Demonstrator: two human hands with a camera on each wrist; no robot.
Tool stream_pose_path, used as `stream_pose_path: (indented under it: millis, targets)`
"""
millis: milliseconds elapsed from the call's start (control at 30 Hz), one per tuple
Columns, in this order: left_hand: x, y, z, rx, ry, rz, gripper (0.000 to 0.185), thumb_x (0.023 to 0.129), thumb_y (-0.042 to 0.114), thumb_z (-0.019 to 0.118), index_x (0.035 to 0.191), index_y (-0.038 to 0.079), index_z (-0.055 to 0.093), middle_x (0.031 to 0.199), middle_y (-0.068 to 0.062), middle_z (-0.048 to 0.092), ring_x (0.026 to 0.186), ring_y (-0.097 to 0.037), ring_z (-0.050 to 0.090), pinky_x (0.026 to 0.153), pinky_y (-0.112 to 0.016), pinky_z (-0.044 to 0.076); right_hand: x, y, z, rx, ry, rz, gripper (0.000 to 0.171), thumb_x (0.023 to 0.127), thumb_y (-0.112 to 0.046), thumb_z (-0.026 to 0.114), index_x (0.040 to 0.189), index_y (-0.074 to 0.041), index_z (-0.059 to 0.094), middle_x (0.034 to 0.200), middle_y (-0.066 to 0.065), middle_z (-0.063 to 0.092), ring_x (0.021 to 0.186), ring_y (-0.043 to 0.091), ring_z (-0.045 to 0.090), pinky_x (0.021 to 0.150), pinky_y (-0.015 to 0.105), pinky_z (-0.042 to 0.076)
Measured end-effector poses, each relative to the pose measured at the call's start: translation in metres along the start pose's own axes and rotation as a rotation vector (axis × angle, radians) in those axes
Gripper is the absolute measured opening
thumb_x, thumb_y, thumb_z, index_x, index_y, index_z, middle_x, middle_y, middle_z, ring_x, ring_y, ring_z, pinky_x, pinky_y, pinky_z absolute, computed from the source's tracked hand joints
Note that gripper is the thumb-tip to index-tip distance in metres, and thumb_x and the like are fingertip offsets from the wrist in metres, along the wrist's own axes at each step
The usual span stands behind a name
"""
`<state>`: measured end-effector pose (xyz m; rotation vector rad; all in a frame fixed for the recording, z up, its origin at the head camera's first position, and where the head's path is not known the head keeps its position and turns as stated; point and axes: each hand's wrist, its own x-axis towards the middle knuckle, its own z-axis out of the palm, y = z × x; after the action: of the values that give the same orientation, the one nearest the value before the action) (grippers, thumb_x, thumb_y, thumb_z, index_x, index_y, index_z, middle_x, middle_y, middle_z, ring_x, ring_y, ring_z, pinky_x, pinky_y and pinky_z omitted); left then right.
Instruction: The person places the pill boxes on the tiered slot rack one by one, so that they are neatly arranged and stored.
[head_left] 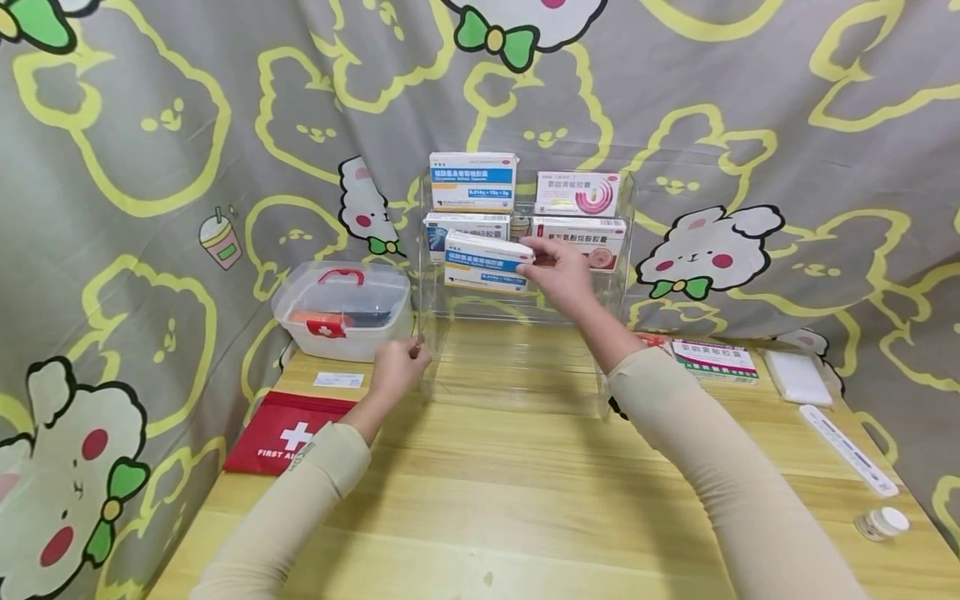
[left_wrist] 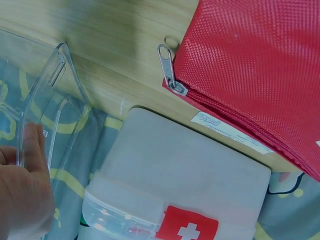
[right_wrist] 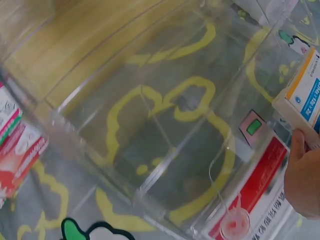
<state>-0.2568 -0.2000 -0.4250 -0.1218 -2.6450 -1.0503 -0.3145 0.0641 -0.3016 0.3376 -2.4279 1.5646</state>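
My right hand [head_left: 562,275] pinches a blue-and-white medicine box [head_left: 483,265] by its right end, in front of the clear acrylic display rack [head_left: 517,367]. In the right wrist view the thumb lies along the end of that box [right_wrist: 300,107]. The rack's top tier holds a matching blue-and-white box [head_left: 472,179] and a white box with pink rings [head_left: 576,193]. Below them stand a blue-grey box [head_left: 437,237], partly covered by the held one, and a red-and-white box [head_left: 606,242]. My left hand [head_left: 399,367] grips the rack's left side edge [left_wrist: 25,107].
Left of the rack are a clear first-aid case [head_left: 352,337] with a red latch and a red first-aid pouch [head_left: 262,425]. Rightward lie a medicine box [head_left: 716,360], a white packet [head_left: 798,377], a white strip [head_left: 847,450] and a small bottle [head_left: 881,523]. A patterned curtain hangs behind.
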Motion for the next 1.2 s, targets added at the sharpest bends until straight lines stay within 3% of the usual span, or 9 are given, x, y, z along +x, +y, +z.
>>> stream_pose_path:
  millis: [133, 300, 400, 633, 867, 1033, 1133, 1200]
  targets:
    - [0.0, 0.0, 0.0, 0.0, 0.007, 0.0, 0.023, 0.08, 0.006, 0.059, 0.097, 0.0, 0.073, 0.073, -0.013, 0.07, 0.054, -0.017, 0.054, 0.047, -0.024, 0.043, 0.0, 0.004, 0.01, -0.058, 0.01, -0.022, 0.04, 0.079, -0.011, 0.074, 0.118, -0.016, 0.066, 0.111, 0.002, 0.059, 0.096, 0.015, 0.058, 0.069, 0.027, 0.051]
    - [0.0, 0.001, 0.0, -0.003, 0.011, 0.002, 0.024, 0.079, 0.006, 0.059, 0.099, 0.0, 0.072, 0.075, -0.013, 0.071, 0.055, -0.017, 0.055, 0.047, -0.024, 0.044, -0.003, 0.008, 0.018, -0.141, -0.001, -0.05, 0.04, 0.079, -0.013, 0.074, 0.118, -0.016, 0.067, 0.103, 0.003, 0.06, 0.096, 0.017, 0.06, 0.071, 0.027, 0.049]
    - [0.0, 0.001, 0.0, 0.0, 0.024, 0.008, 0.021, 0.079, 0.005, 0.059, 0.094, -0.001, 0.073, 0.07, -0.012, 0.069, 0.053, -0.016, 0.053, 0.046, -0.024, 0.042, -0.004, 0.009, 0.022, -0.137, -0.033, -0.071, 0.04, 0.081, -0.013, 0.073, 0.12, -0.016, 0.066, 0.101, 0.004, 0.06, 0.097, 0.018, 0.061, 0.073, 0.028, 0.049]
    - [-0.001, 0.001, 0.002, 0.012, 0.017, 0.011, 0.017, 0.08, 0.006, 0.059, 0.087, 0.0, 0.073, 0.065, -0.009, 0.067, 0.054, -0.016, 0.051, 0.047, -0.025, 0.042, -0.008, 0.013, 0.031, -0.112, -0.107, -0.005, 0.036, 0.086, -0.018, 0.067, 0.122, -0.02, 0.065, 0.108, 0.002, 0.064, 0.099, 0.015, 0.06, 0.071, 0.027, 0.052]
    - [0.0, -0.001, 0.0, -0.01, -0.009, -0.01, 0.024, 0.081, 0.007, 0.059, 0.1, -0.001, 0.072, 0.069, -0.01, 0.068, 0.054, -0.016, 0.051, 0.046, -0.024, 0.042, -0.005, 0.015, 0.038, -0.166, -0.004, -0.029, 0.03, 0.088, -0.024, 0.066, 0.117, -0.017, 0.068, 0.109, 0.003, 0.066, 0.095, 0.015, 0.064, 0.076, 0.029, 0.053]
    - [-0.002, -0.002, -0.001, -0.007, -0.025, -0.012, 0.023, 0.081, 0.008, 0.059, 0.1, 0.0, 0.072, 0.071, -0.011, 0.069, 0.054, -0.015, 0.052, 0.046, -0.024, 0.043, -0.004, 0.012, 0.041, -0.173, 0.039, -0.004, 0.028, 0.086, -0.025, 0.068, 0.111, -0.014, 0.071, 0.103, 0.002, 0.071, 0.091, 0.014, 0.065, 0.076, 0.029, 0.053]
    - [-0.002, -0.001, -0.001, -0.016, -0.034, -0.011, 0.023, 0.082, 0.007, 0.059, 0.1, 0.001, 0.072, 0.076, -0.012, 0.071, 0.055, -0.015, 0.054, 0.047, -0.023, 0.044, -0.002, 0.006, 0.038, -0.252, 0.026, 0.003, 0.027, 0.087, -0.025, 0.067, 0.111, -0.014, 0.071, 0.103, 0.003, 0.071, 0.091, 0.015, 0.065, 0.077, 0.03, 0.053]
    - [-0.002, 0.0, -0.002, -0.024, -0.036, -0.014, 0.024, 0.082, 0.007, 0.059, 0.101, 0.001, 0.072, 0.079, -0.013, 0.071, 0.056, -0.015, 0.055, 0.047, -0.023, 0.045, 0.0, 0.001, 0.036, -0.377, -0.007, -0.028, 0.027, 0.088, -0.025, 0.065, 0.112, -0.014, 0.071, 0.105, 0.003, 0.071, 0.092, 0.017, 0.065, 0.078, 0.032, 0.052]
